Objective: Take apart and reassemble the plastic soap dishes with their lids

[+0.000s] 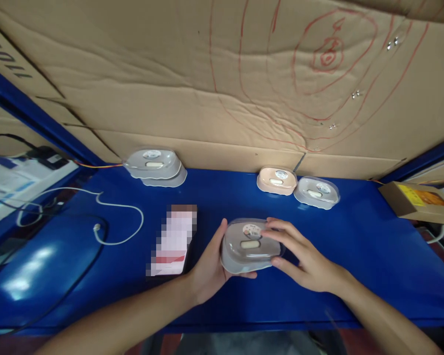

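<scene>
Above the front middle of the table I hold a small grey plastic box (232,259) with a clear lid, a round sticker and a pale oblong piece on top. My left hand (210,268) grips it from the left, thumb along the side and fingers underneath. On its right side my right hand (305,259) has its fingers over the lid's edge and its thumb at the lower right corner. The lid sits over the box; whether it is fastened I cannot tell. The undersides of the box and the left fingers are mostly hidden.
Similar boxes stand along the cardboard wall (151,108): stacked grey ones (163,172) at left, a pink one (277,186) and a grey one (316,197) at right. A phone (173,241), its screen blurred, lies left of my hands. A white cable (142,222) crosses the blue table (222,305).
</scene>
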The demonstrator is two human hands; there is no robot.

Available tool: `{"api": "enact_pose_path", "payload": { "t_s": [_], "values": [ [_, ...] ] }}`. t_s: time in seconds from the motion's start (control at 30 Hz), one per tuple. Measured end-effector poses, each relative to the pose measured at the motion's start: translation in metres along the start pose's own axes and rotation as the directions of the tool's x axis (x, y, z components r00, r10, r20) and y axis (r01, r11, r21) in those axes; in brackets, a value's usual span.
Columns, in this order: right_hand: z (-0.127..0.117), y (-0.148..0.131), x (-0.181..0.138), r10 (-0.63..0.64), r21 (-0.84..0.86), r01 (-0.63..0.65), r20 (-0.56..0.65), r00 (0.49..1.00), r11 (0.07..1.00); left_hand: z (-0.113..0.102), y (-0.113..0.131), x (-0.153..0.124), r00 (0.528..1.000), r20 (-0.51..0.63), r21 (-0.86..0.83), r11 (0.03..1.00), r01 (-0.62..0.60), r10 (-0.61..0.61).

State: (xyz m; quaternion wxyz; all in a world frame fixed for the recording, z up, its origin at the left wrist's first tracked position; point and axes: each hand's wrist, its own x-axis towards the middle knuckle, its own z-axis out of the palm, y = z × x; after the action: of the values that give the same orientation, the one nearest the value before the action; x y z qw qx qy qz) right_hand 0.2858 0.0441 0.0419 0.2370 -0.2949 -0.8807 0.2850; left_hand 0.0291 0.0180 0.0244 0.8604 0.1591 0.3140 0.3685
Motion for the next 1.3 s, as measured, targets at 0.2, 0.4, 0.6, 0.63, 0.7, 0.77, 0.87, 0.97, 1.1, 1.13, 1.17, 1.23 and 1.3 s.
{"api": "enact_pose_path", "payload": {
  "t_s": [0.2, 0.4, 0.6, 0.63, 0.7, 0.77, 0.87, 0.97, 1.1, 1.13, 1.17, 1.23, 1.3],
  "values": [
    [0.002, 0.003, -0.001, -0.038, -0.021, 0.039, 0.056, 0.998, 0.999, 0.000, 0.000, -0.002, 1.000, 0.027, 0.002, 1.000, 0.003, -0.004],
    [0.002, 0.000, -0.002, -0.071, -0.064, 0.076, 0.077, 0.994, 0.995, 0.002, 0.002, -0.003, 1.000, 0.007, 0.012, 1.000, 0.009, -0.009],
    [0.001, -0.001, -0.002, -0.087, -0.077, 0.094, 0.090, 0.992, 0.993, 0.004, 0.005, -0.005, 0.999, 0.013, 0.003, 0.999, 0.035, -0.035],
    [0.002, 0.000, -0.002, -0.080, -0.080, 0.087, 0.095, 0.992, 0.993, 0.004, 0.005, -0.004, 0.999, 0.011, -0.003, 1.000, 0.031, -0.031],
    [0.004, 0.002, -0.001, -0.063, -0.101, 0.074, 0.104, 0.993, 0.992, 0.002, 0.004, -0.002, 1.000, 0.005, -0.019, 0.999, 0.028, -0.028],
    [0.008, 0.004, -0.001, -0.076, -0.151, 0.089, 0.092, 0.993, 0.985, -0.001, 0.002, 0.000, 1.000, -0.005, -0.042, 0.999, 0.027, -0.027],
    [0.013, 0.008, -0.001, -0.152, -0.248, 0.158, 0.043, 0.987, 0.956, -0.003, -0.001, 0.002, 1.000, -0.014, -0.074, 0.997, 0.014, -0.015],
    [0.014, 0.010, -0.002, -0.254, -0.335, 0.236, -0.010, 0.967, 0.912, -0.002, -0.002, 0.002, 1.000, -0.005, -0.114, 0.993, -0.003, 0.003],
    [0.006, 0.014, 0.000, -0.373, -0.400, 0.308, -0.093, 0.923, 0.863, 0.000, -0.002, 0.000, 0.996, 0.077, -0.148, 0.989, -0.030, 0.042],
    [0.003, 0.016, 0.002, -0.376, -0.404, 0.302, -0.117, 0.919, 0.863, -0.001, -0.001, 0.000, 0.993, 0.102, -0.147, 0.988, -0.045, 0.060],
    [0.000, 0.018, 0.006, -0.371, -0.407, 0.288, -0.143, 0.918, 0.867, -0.002, -0.001, 0.001, 0.990, 0.118, -0.140, 0.989, -0.057, 0.074],
    [-0.006, 0.025, 0.018, -0.349, -0.419, 0.249, -0.179, 0.920, 0.873, -0.004, 0.000, 0.003, 0.991, 0.106, -0.114, 0.991, -0.069, 0.081],
    [-0.010, 0.035, 0.036, -0.334, -0.448, 0.224, -0.182, 0.925, 0.865, -0.006, -0.002, 0.006, 0.997, 0.046, -0.081, 0.995, -0.058, 0.062]
  ]
}}
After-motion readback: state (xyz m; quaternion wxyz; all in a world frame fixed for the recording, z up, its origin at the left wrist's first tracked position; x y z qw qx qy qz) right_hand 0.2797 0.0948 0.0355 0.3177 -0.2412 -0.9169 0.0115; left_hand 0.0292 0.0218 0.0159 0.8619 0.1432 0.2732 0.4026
